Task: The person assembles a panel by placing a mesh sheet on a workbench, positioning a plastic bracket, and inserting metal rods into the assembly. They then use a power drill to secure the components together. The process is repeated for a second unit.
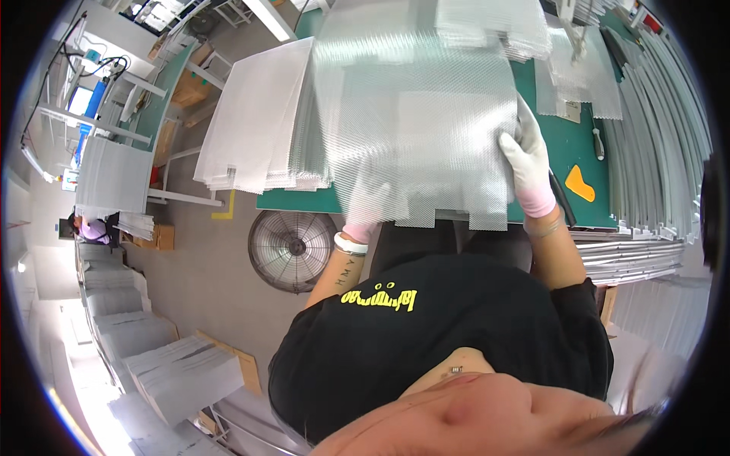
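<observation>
Head view: holding a mesh sheet, pale and see-through, over the near side of a green worktable, with a notched front edge reaching past the table's rim toward the body. Pinching the sheet's right edge with the gloved right hand, thumb over the top face and fingers apparently behind. Steadying, it seems, from the lower left with the gloved left hand, seen mostly through the mesh; impossible to tell whether spread flat or pinching.

Looks, on judgement, like a handling step with one sheet, perhaps lifting or squaring it. Calls next for an even hold on both sides, to keep so thin a panel from bowing or snagging.

Flanked on the left by a stack of similar sheets, with a second pile at the far side. Bordered on the right by a yellow scraper, a dark-handled tool and long pale strips ranked side by side.

Backed beyond the table by a round floor fan and, farther left, cardboard boxes, too small and distant to tell what is inside.
</observation>
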`<act>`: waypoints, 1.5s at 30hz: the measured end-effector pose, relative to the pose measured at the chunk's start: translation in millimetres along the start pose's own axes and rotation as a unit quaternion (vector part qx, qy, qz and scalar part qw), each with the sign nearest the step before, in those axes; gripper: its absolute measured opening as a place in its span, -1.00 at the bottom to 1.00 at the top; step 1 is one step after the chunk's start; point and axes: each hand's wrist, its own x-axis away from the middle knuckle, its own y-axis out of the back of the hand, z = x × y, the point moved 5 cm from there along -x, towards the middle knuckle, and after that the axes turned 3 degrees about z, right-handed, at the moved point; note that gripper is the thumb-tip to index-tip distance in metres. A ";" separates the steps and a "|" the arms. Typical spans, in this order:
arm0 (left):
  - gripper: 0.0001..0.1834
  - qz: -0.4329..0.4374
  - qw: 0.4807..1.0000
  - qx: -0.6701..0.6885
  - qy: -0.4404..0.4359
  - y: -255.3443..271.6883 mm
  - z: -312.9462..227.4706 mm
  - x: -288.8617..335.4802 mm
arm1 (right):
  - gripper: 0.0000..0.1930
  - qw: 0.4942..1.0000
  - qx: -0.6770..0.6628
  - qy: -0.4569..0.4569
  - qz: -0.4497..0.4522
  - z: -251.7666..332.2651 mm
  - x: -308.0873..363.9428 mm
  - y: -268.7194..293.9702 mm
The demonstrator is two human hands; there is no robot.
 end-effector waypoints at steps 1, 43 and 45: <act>-0.30 -0.043 0.997 -0.057 -0.022 1.5 2.5 -1.9 | -0.25 1.000 -0.021 0.007 0.015 1.8 -8.4 -14.9; -0.04 -0.057 0.823 -0.565 0.017 -63.3 -30.9 5.2 | -0.05 0.818 0.531 -0.218 -0.005 -74.2 80.9 65.4; -0.04 -0.050 0.811 -0.582 0.030 -58.3 -20.4 3.7 | -0.05 0.806 0.553 -0.212 -0.002 -83.2 84.3 66.6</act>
